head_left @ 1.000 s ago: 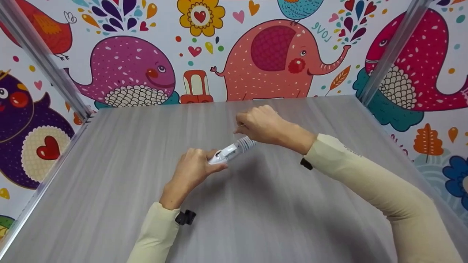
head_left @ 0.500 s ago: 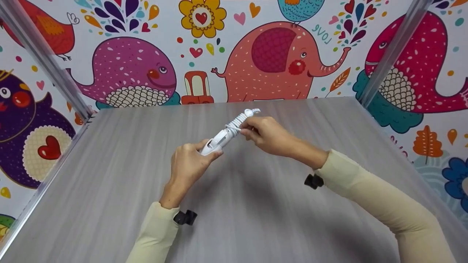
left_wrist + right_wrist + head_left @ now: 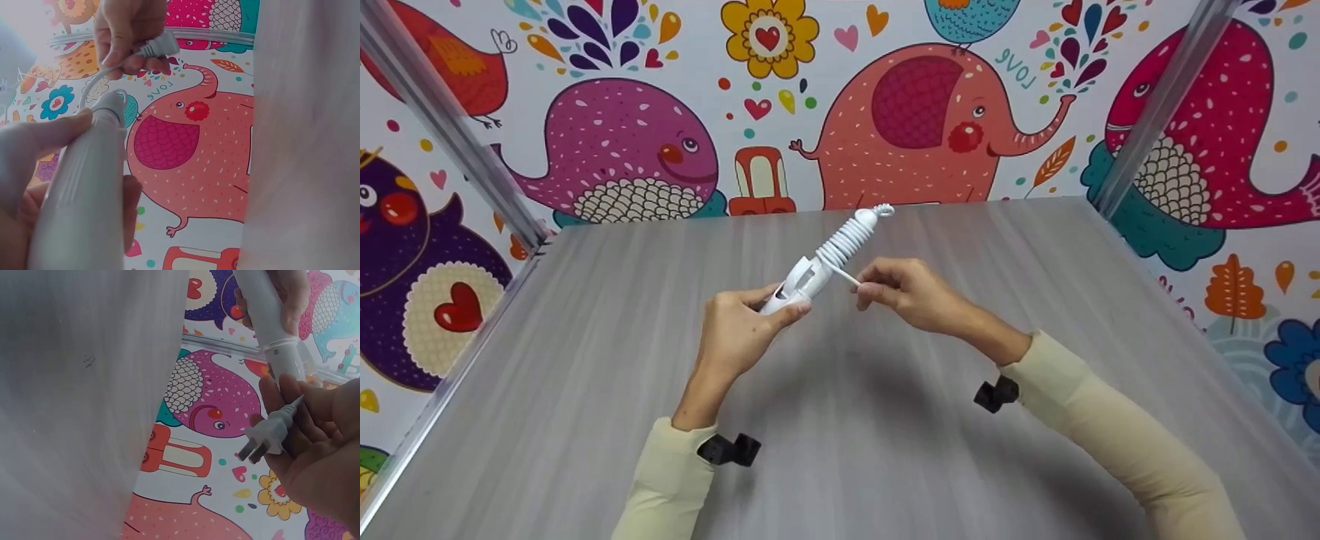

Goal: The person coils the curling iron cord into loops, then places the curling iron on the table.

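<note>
A slim white handheld appliance [image 3: 812,274] with a hinged or lever-like part on its side slants up and away above the table. White cord [image 3: 844,244] is wound in several turns round its far section, ending near a knobbed tip with a small cord loop. My left hand [image 3: 735,330] grips the near end, thumb along the side. With thumb and fingers, my right hand [image 3: 911,294] pinches the cord's free end, which runs fairly straight from the lowest turn. A plug [image 3: 269,434] with two flat prongs sticks out beside the right fingers in the right wrist view.
Beneath both hands lies a grey wood-grain table [image 3: 607,360]. Printed cartoon panels [image 3: 915,127] stand behind and at both sides, with metal posts [image 3: 1166,105] at the back corners. Black wrist mounts [image 3: 997,394] sit on the pale sleeves.
My right hand has swept from above the appliance's far end down to its right side, drawing the cord round it. My left hand shifts slightly left, and the appliance points more steeply away.
</note>
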Motion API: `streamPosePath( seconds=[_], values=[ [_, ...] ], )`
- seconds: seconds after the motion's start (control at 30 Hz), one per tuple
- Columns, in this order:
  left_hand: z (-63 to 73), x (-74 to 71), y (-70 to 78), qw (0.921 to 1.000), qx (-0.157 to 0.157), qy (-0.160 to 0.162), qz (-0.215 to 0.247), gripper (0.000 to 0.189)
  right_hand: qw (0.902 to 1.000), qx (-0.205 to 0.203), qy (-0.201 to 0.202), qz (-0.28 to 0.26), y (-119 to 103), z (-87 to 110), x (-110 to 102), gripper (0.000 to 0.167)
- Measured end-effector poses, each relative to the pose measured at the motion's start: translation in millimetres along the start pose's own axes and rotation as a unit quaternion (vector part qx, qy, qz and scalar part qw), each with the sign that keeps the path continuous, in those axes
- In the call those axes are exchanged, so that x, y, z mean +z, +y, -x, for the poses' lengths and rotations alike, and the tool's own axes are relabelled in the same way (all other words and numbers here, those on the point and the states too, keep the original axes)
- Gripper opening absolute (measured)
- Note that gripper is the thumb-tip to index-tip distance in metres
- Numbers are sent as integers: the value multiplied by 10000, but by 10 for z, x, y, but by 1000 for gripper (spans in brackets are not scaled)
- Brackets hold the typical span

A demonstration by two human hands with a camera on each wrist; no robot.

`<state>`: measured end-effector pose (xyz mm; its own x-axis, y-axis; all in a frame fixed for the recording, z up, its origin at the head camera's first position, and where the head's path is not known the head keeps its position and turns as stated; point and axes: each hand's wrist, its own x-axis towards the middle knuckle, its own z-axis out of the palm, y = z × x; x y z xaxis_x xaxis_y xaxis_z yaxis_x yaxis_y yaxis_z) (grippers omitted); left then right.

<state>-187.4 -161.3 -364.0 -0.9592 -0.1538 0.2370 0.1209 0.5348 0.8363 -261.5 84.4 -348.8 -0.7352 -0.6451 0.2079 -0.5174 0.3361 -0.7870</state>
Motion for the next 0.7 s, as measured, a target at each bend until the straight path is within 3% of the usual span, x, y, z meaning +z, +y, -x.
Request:
streamPosePath(
  seconds=[0.17,0.3,0.53,0.7],
  values=[
    [4,-16,-16,9996,24,-208,207,56,9990,-298,-159,-296,166,-14,42,17],
    [16,-57,-35,9986,113,-366,377,52,9958,-453,-584,-535,314,-48,43,19],
    [6,-77,-36,9920,325,-1013,683,49,9887,-148,-1304,-717,509,-111,-22,24],
    [-11,-63,-39,9899,302,-1170,747,49,9830,-8,-1518,-1033,607,-193,-64,25]
  ],
)
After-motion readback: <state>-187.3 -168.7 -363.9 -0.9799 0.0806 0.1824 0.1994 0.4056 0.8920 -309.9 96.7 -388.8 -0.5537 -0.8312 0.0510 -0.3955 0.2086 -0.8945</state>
